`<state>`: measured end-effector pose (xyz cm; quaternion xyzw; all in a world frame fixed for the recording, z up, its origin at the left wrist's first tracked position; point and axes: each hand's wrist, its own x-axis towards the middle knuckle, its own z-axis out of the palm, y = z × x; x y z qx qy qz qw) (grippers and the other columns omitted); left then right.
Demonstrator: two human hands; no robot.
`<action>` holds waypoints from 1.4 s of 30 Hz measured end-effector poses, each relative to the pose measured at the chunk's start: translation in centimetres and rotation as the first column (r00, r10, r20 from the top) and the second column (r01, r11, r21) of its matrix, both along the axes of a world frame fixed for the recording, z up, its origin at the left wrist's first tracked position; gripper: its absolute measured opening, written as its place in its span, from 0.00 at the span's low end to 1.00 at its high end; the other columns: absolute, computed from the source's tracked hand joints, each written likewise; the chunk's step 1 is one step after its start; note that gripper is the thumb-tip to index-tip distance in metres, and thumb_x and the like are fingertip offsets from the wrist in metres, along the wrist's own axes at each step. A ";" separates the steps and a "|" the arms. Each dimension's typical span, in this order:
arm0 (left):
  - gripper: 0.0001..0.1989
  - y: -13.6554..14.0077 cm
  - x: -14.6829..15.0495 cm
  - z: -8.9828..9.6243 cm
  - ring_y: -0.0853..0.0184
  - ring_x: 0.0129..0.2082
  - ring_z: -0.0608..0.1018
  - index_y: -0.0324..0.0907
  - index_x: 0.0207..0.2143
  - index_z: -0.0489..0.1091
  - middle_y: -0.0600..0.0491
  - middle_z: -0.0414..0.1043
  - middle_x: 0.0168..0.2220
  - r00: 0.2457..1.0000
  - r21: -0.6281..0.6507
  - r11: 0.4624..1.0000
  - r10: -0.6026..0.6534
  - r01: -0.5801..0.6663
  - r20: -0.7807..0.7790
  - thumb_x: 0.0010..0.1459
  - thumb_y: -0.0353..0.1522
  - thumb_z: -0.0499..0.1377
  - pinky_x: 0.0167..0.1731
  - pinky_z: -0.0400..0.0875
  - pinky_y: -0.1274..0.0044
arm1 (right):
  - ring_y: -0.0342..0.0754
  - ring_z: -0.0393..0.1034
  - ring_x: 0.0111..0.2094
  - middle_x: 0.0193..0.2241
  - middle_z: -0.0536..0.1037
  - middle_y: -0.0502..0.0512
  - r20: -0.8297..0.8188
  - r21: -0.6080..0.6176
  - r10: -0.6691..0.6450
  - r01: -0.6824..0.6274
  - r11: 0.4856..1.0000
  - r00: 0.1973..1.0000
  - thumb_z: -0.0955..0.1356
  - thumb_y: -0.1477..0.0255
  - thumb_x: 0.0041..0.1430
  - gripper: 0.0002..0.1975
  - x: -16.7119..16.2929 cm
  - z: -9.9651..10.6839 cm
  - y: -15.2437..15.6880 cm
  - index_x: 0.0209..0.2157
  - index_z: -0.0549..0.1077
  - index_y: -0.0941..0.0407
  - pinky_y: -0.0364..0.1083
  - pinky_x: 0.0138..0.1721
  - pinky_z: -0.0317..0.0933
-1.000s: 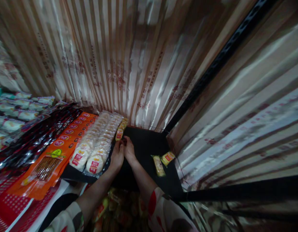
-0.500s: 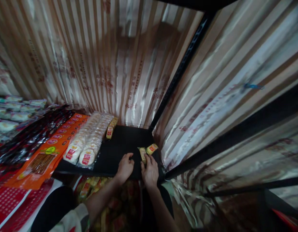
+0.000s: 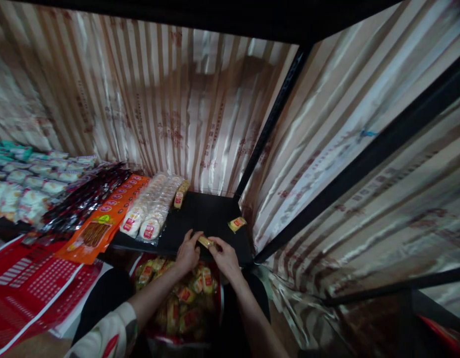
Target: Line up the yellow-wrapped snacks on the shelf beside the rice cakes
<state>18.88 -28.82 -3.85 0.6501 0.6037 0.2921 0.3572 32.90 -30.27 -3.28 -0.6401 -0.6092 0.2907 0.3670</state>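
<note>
Between my two hands is a small yellow wrapped snack pack, pinched at its ends above the front of the black shelf. My left hand has its fingers on the left end. At the other end are the fingers of my right hand. Another yellow snack pack with a red label lies on the shelf to the right. Further back, a short row of yellow packs stands beside the white round crackers. Below my forearms, a red-rimmed container holds many similar yellow packs.
Left along the shelf lie orange snack bags, dark shiny packets and white packets. A red basket stands at lower left. Black posts and striped plastic sheeting enclose the back and right.
My right hand has lifted one yellow pack off the shelf and moved it left, where my left hand meets it. The other pack stays. The camera view has shifted.
</note>
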 end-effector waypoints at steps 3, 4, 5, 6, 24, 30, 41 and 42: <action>0.23 -0.1 -0.9 0.4 0.64 0.55 0.66 0.42 0.50 0.65 0.46 0.55 0.59 0.999 0.053 0.998 0.047 -0.046 -0.018 0.50 0.23 0.52 0.54 0.60 0.74 | 0.44 0.69 0.26 0.26 0.77 0.49 -0.277 -0.128 0.001 -0.037 0.991 0.961 0.64 0.67 0.49 0.13 -0.1 0.9 0.4 0.35 0.76 0.55 0.41 0.27 0.60; 0.21 -0.1 -1.1 0.5 0.64 0.55 0.66 0.42 0.49 0.66 0.46 0.56 0.58 0.998 0.080 0.995 0.056 -0.055 -0.009 0.51 0.24 0.53 0.54 0.59 0.74 | 0.43 0.68 0.24 0.24 0.76 0.49 -0.356 -0.170 -0.026 -0.037 0.985 0.934 0.64 0.66 0.49 0.14 -0.2 1.0 0.5 0.35 0.76 0.56 0.40 0.24 0.58; 0.20 -0.1 -1.3 0.6 0.65 0.54 0.66 0.42 0.47 0.67 0.46 0.59 0.56 0.998 0.103 0.993 0.055 -0.055 0.004 0.51 0.24 0.53 0.54 0.59 0.74 | 0.41 0.66 0.21 0.21 0.75 0.49 -0.417 -0.203 -0.060 -0.028 0.979 0.907 0.64 0.64 0.49 0.15 -0.2 1.1 0.5 0.35 0.75 0.58 0.39 0.22 0.56; 0.18 -0.2 -1.5 0.7 0.65 0.53 0.67 0.42 0.46 0.68 0.47 0.61 0.54 0.999 0.113 0.993 0.044 -0.045 0.017 0.51 0.25 0.54 0.53 0.60 0.74 | 0.40 0.64 0.19 0.19 0.73 0.48 -0.458 -0.226 -0.092 -0.016 0.974 0.884 0.65 0.63 0.49 0.16 -0.3 1.2 0.5 0.35 0.75 0.59 0.38 0.20 0.54; 0.21 1.8 -3.1 1.4 0.70 0.31 0.73 0.41 0.49 0.66 0.53 0.72 0.36 0.989 -0.018 0.997 0.075 -0.073 0.125 0.51 0.31 0.56 0.35 0.66 0.79 | 0.45 0.72 0.31 0.32 0.77 0.54 -0.396 -0.129 -0.153 0.110 0.986 0.905 0.65 0.61 0.52 0.18 -1.4 -0.7 1.8 0.42 0.72 0.55 0.41 0.28 0.65; 0.20 2.7 -4.6 3.7 0.65 0.44 0.72 0.45 0.48 0.68 0.51 0.71 0.43 0.995 0.129 0.986 -0.096 0.100 -0.041 0.51 0.27 0.55 0.47 0.64 0.76 | 0.45 0.69 0.33 0.36 0.77 0.51 -0.047 0.066 0.187 -0.184 0.981 0.981 0.66 0.70 0.49 0.20 -2.9 -0.5 3.6 0.47 0.71 0.52 0.43 0.36 0.64; 0.21 3.9 -5.2 1.4 0.61 0.54 0.65 0.40 0.52 0.62 0.44 0.59 0.56 0.980 0.388 0.912 0.181 -0.135 -0.085 0.56 0.28 0.49 0.54 0.62 0.67 | 0.43 0.69 0.25 0.27 0.76 0.49 -0.030 0.028 0.183 -0.182 0.983 0.983 0.64 0.68 0.51 0.10 -6.7 -1.6 8.9 0.35 0.73 0.55 0.40 0.29 0.61; 0.21 3.8 -4.9 0.8 0.60 0.55 0.64 0.40 0.52 0.62 0.44 0.57 0.57 0.978 0.405 0.902 0.194 -0.150 -0.070 0.56 0.28 0.48 0.54 0.61 0.65 | 0.43 0.69 0.25 0.27 0.76 0.50 -0.044 0.028 0.165 -0.164 0.986 0.985 0.64 0.68 0.52 0.11 -7.0 -1.9 9.5 0.36 0.72 0.55 0.40 0.29 0.61</action>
